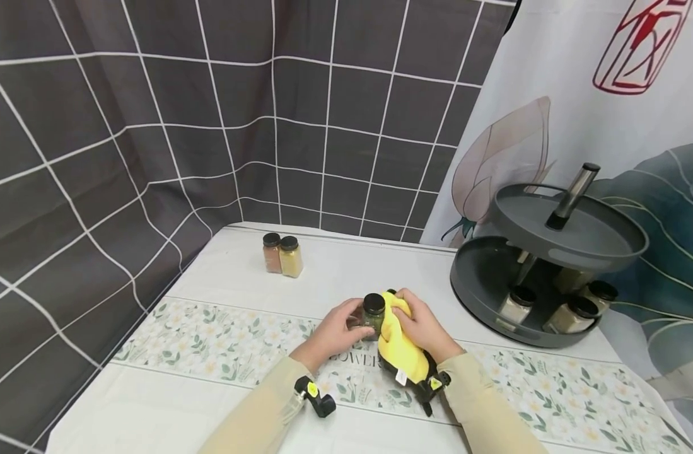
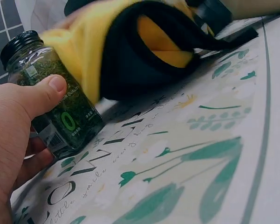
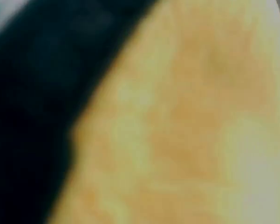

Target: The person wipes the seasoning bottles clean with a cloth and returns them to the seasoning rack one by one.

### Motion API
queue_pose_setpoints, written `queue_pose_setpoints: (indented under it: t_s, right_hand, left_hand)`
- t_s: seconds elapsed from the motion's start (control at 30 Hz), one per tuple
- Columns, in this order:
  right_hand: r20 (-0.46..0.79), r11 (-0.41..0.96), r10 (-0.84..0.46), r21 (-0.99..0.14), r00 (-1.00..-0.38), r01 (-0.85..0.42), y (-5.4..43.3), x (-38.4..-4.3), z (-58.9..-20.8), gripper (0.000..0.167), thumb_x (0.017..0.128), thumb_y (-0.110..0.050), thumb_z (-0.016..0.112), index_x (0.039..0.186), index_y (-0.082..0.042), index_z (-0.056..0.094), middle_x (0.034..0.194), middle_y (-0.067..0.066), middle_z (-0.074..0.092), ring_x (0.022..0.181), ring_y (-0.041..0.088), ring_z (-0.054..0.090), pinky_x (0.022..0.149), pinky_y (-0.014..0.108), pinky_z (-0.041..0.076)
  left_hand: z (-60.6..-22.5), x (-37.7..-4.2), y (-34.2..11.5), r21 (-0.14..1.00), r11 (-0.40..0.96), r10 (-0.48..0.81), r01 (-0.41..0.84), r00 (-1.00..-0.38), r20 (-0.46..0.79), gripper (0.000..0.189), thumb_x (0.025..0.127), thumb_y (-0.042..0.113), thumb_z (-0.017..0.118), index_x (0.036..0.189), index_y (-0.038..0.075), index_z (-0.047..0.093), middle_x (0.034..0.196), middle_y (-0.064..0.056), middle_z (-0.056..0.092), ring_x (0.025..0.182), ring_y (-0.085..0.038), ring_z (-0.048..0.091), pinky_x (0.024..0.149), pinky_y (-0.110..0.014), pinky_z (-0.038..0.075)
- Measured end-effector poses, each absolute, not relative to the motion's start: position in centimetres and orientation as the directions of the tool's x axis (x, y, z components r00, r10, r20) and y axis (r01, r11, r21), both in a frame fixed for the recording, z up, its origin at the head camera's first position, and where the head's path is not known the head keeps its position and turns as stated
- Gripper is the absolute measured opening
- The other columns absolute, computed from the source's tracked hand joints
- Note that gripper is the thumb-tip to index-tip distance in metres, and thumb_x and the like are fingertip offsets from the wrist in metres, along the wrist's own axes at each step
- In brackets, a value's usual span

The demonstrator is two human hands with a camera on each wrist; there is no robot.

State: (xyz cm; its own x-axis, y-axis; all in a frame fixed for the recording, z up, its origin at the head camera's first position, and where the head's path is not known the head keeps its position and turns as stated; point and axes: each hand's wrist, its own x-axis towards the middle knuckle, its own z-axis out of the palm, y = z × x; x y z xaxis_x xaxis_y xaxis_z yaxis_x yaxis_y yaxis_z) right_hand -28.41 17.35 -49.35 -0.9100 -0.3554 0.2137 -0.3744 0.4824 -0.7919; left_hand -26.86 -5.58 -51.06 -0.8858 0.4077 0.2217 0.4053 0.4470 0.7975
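Note:
My left hand (image 1: 339, 329) grips a square glass spice jar (image 1: 373, 311) with a black lid. In the left wrist view the jar (image 2: 60, 100) holds dried green herbs, tilts a little, and my thumb lies across its front. A yellow cloth (image 1: 400, 343) with a dark edge and a white tag is bunched in my right hand (image 1: 419, 321), against the jar's right side. The cloth (image 3: 186, 121) fills the right wrist view, blurred, and hides my right fingers there.
Two spice jars (image 1: 282, 255), one reddish and one yellow, stand together at the back left. On the right is a dark grey two-tier turntable rack (image 1: 570, 230) with several black-lidded jars on its lower tier. A floral runner (image 1: 221, 343) crosses the white table.

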Motion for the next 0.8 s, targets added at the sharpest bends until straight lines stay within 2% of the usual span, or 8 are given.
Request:
queue_pose_setpoints:
  t_s: [0.13, 0.23, 0.4, 0.47, 0.53, 0.63, 0.7, 0.8]
  right_hand:
    - [0.184, 0.616, -0.37, -0.685, -0.911, -0.389, 17.1, -28.3, -50.6, 0.008, 0.098, -0.007, 0.063, 0.104, -0.01, 0.057, 0.089, 0.002, 0.059, 0.077, 0.015, 0.055, 0.069, 0.033, 0.049]
    - [0.275, 0.638, -0.338, -0.636, -0.9, -0.434, 16.8, -28.1, -51.1, 0.011, 0.096, -0.008, 0.065, 0.104, -0.011, 0.059, 0.089, 0.0, 0.059, 0.077, 0.014, 0.054, 0.068, 0.034, 0.048]
    - [0.55, 0.454, -0.227, -0.67, -0.804, -0.587, 16.4, -27.6, -51.4, 0.014, 0.096, 0.002, 0.061, 0.106, -0.006, 0.058, 0.092, 0.005, 0.059, 0.076, 0.013, 0.055, 0.065, 0.028, 0.051]
    - [0.585, 0.395, -0.201, -0.686, -0.786, -0.612, 16.1, -27.2, -50.9, 0.013, 0.095, 0.006, 0.06, 0.105, -0.003, 0.057, 0.092, 0.007, 0.058, 0.076, 0.012, 0.055, 0.064, 0.026, 0.052]
    - [0.537, 0.396, -0.219, -0.714, -0.814, -0.578, 16.1, -27.1, -50.8, 0.01, 0.097, 0.002, 0.061, 0.104, -0.005, 0.058, 0.091, 0.006, 0.058, 0.076, 0.013, 0.055, 0.064, 0.027, 0.052]
    - [0.378, 0.537, -0.262, -0.707, -0.888, -0.459, 16.3, -27.3, -50.9, 0.008, 0.097, -0.004, 0.064, 0.102, -0.008, 0.06, 0.089, 0.003, 0.058, 0.076, 0.015, 0.055, 0.068, 0.032, 0.051]
    - [0.305, 0.624, -0.291, -0.658, -0.907, -0.422, 16.5, -27.8, -51.3, 0.008, 0.096, -0.009, 0.066, 0.103, -0.01, 0.062, 0.092, 0.002, 0.06, 0.079, 0.016, 0.056, 0.071, 0.036, 0.051]
    - [0.34, 0.671, -0.296, -0.591, -0.893, -0.448, 16.5, -27.8, -51.4, 0.01, 0.094, -0.008, 0.066, 0.103, -0.011, 0.062, 0.093, -0.001, 0.059, 0.079, 0.014, 0.054, 0.071, 0.035, 0.05]
  left_hand:
    - [-51.1, -26.9, -5.7, 0.8, 0.435, 0.406, 0.413, -0.883, 0.235, 0.055, 0.094, 0.028, 0.074, 0.142, 0.012, 0.053, 0.132, -0.003, 0.06, 0.111, -0.019, 0.062, 0.1, -0.032, 0.053]
    - [-51.2, -26.9, -5.8, 0.803, 0.431, 0.402, 0.412, -0.884, 0.238, 0.056, 0.094, 0.029, 0.074, 0.142, 0.012, 0.053, 0.132, -0.004, 0.06, 0.111, -0.019, 0.062, 0.1, -0.032, 0.054]
    - [-51.5, -26.9, -5.9, 0.801, 0.441, 0.393, 0.404, -0.89, 0.232, 0.055, 0.094, 0.031, 0.073, 0.142, 0.012, 0.053, 0.131, -0.004, 0.06, 0.112, -0.02, 0.062, 0.101, -0.032, 0.054]
    - [-51.5, -26.9, -5.9, 0.804, 0.441, 0.391, 0.399, -0.892, 0.229, 0.056, 0.094, 0.031, 0.073, 0.142, 0.012, 0.053, 0.131, -0.004, 0.06, 0.112, -0.02, 0.062, 0.1, -0.033, 0.054]
    - [-51.6, -26.9, -5.8, 0.805, 0.437, 0.392, 0.401, -0.891, 0.23, 0.056, 0.094, 0.031, 0.073, 0.142, 0.012, 0.053, 0.131, -0.004, 0.06, 0.112, -0.02, 0.062, 0.1, -0.033, 0.054]
    - [-51.6, -27.0, -5.8, 0.806, 0.43, 0.396, 0.406, -0.887, 0.236, 0.055, 0.094, 0.031, 0.073, 0.141, 0.012, 0.054, 0.13, -0.003, 0.06, 0.112, -0.019, 0.062, 0.1, -0.032, 0.054]
    - [-51.5, -27.1, -5.8, 0.805, 0.427, 0.401, 0.412, -0.884, 0.24, 0.054, 0.094, 0.031, 0.073, 0.141, 0.013, 0.054, 0.129, -0.003, 0.06, 0.112, -0.019, 0.062, 0.1, -0.031, 0.054]
    - [-51.4, -27.2, -5.8, 0.803, 0.429, 0.403, 0.413, -0.884, 0.239, 0.054, 0.094, 0.031, 0.074, 0.14, 0.013, 0.054, 0.128, -0.003, 0.06, 0.111, -0.018, 0.062, 0.1, -0.031, 0.054]
